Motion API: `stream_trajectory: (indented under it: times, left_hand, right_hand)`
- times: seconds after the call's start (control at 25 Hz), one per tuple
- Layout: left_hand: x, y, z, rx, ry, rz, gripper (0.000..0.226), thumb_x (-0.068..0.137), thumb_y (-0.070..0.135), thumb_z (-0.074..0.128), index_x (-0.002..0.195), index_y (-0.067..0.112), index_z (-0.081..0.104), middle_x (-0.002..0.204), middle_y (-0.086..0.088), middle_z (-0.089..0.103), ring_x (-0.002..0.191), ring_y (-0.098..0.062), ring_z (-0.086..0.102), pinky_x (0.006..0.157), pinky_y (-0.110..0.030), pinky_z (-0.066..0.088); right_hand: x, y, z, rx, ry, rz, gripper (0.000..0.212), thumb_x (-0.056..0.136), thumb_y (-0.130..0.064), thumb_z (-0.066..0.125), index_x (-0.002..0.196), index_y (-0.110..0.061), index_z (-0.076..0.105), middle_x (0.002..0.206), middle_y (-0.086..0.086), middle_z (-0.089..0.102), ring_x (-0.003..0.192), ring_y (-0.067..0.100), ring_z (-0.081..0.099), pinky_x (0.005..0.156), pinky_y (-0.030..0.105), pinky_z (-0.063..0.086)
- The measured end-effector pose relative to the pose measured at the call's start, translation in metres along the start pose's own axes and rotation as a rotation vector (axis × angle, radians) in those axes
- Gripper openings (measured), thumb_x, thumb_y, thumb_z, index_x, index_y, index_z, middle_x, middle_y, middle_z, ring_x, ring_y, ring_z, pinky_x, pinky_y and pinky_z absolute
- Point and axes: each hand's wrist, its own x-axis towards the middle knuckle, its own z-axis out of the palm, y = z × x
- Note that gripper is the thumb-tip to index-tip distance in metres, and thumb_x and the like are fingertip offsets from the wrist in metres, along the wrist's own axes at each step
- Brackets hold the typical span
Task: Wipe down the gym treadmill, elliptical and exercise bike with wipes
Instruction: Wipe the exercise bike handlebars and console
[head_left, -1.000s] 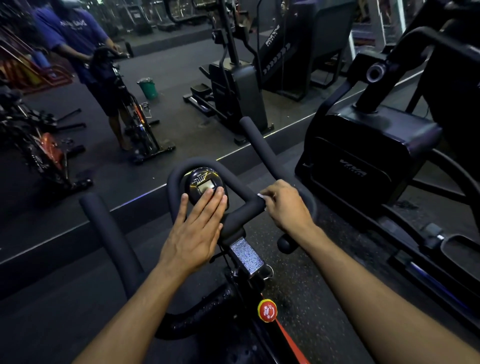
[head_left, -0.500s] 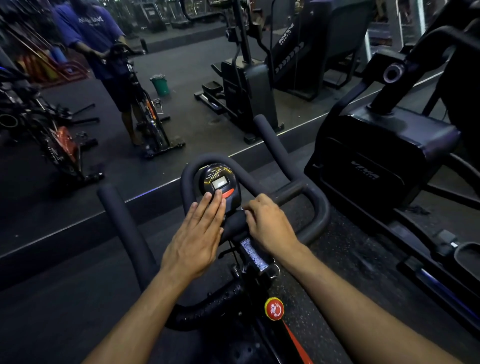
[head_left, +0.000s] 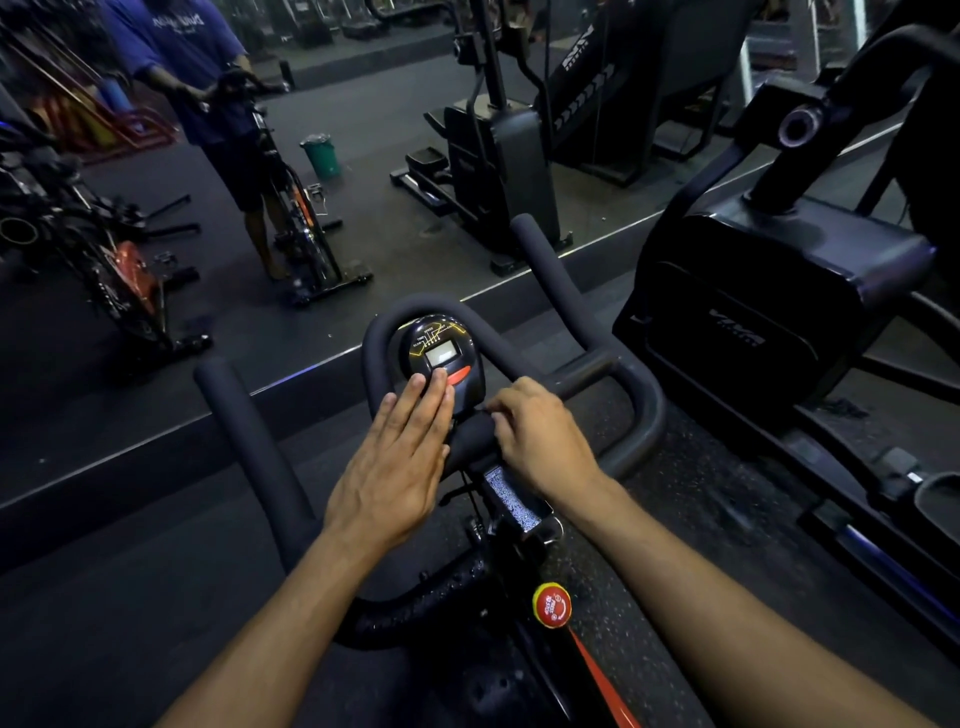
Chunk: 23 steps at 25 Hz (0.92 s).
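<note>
The left hand (head_left: 397, 467) lies flat, fingers straight and together, with its fingertips (head_left: 426, 389) on the lower edge of the console (head_left: 441, 353), just below the small screen and beside the red button. No wipe is visible under this hand; the palm hides what is below it, so I cannot tell if a wipe is there. To do this step well, I think the hand should press lightly and go over the whole console face, also around the button, and not push the button hard.

The right hand (head_left: 540, 441) is curled on the padded middle of the handlebar (head_left: 639, 410), just right of the console. Something thin shows at its fingertips, perhaps a wipe, but it is too small to be sure.

The console sits inside the front loop of the handlebar, directly ahead of both hands. The elliptical (head_left: 769, 291) stands well apart to the right.
</note>
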Motion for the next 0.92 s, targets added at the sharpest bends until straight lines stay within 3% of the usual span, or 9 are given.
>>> stream_trajectory:
  times: [0.16,0.36,0.52,0.6,0.72,0.92]
  left_hand:
    - [-0.001,0.001,0.000,0.075,0.014,0.004,0.064,0.101,0.027,0.041,0.159,0.007,0.024,0.170,-0.007,0.011,0.157,-0.023,0.011,0.127,-0.051,0.008]
    - [0.038,0.010,-0.009,0.187,0.025,0.074,0.061,0.099,0.036,0.048,0.155,0.011,0.040,0.166,-0.007,0.029,0.155,-0.023,0.022,0.119,-0.070,0.007]
    - [0.062,0.029,0.004,0.242,0.015,0.079,0.062,0.099,0.043,0.047,0.154,0.014,0.042,0.165,-0.005,0.031,0.154,-0.021,0.024,0.113,-0.079,0.005]
    - [0.061,0.027,0.013,0.255,0.059,0.056,0.064,0.099,0.044,0.048,0.154,0.013,0.042,0.165,-0.006,0.032,0.154,-0.020,0.025,0.112,-0.079,0.008]
    - [0.060,0.026,0.012,0.262,0.091,0.046,0.065,0.099,0.046,0.048,0.154,0.011,0.042,0.165,-0.005,0.032,0.153,-0.019,0.027,0.113,-0.078,0.008]
    - [0.060,0.025,0.011,0.246,0.114,0.031,0.068,0.099,0.049,0.045,0.156,0.013,0.038,0.167,-0.007,0.025,0.154,-0.021,0.023,0.118,-0.072,0.005]
  right_hand:
    - [-0.007,0.026,-0.029,0.119,0.040,-0.020,0.011,0.093,-0.026,0.067,0.101,-0.027,0.074,0.091,-0.011,0.062,0.083,0.005,0.060,0.082,0.032,0.052]
    - [0.004,0.103,-0.097,-0.184,0.236,-0.036,0.021,0.094,-0.020,0.067,0.114,-0.021,0.071,0.097,-0.006,0.058,0.090,0.017,0.062,0.080,0.030,0.049]
    - [0.009,0.137,-0.101,-0.417,0.026,-0.194,0.021,0.088,-0.014,0.069,0.106,-0.025,0.070,0.099,-0.002,0.054,0.089,0.019,0.054,0.078,0.035,0.050]
    - [0.014,0.145,-0.095,-0.496,-0.016,-0.303,0.011,0.093,-0.020,0.066,0.103,-0.022,0.069,0.099,-0.004,0.052,0.088,0.016,0.049,0.076,0.031,0.048]
    - [0.046,0.147,-0.099,-0.525,-0.028,-0.397,0.001,0.093,-0.015,0.064,0.092,-0.015,0.064,0.098,0.000,0.051,0.085,0.019,0.048,0.074,0.037,0.049]
    - [0.118,0.119,-0.108,-0.488,0.115,-0.548,0.009,0.094,-0.012,0.065,0.101,-0.018,0.068,0.097,0.002,0.056,0.088,0.021,0.048,0.077,0.035,0.048]
